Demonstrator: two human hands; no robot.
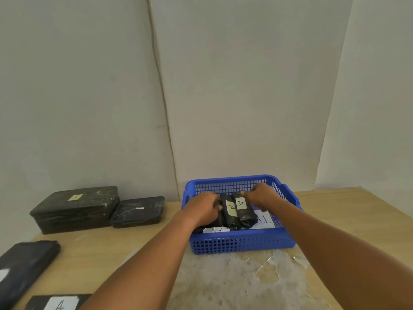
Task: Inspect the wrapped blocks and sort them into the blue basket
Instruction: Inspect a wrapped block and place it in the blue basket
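A blue basket (243,243) stands on the wooden table against the wall. Inside it lie small black wrapped blocks with yellow labels marked A: one in the middle (230,212) and one to its right (243,210). Another labelled block (215,230) lies at the basket's front left. Both hands reach into the basket. My left hand (205,209) curls its fingers around the left side of the middle block. My right hand (260,194) pinches the far end of the right block. A white sheet with lettering (263,220) lies on the basket floor.
A large black wrapped box (76,209) and a medium one (137,211) stand at the back left. Two flat black wrapped blocks, one plain (24,267) and one labelled (55,303), lie at the near left edge. The tabletop (234,280) in front of the basket is worn and peeling.
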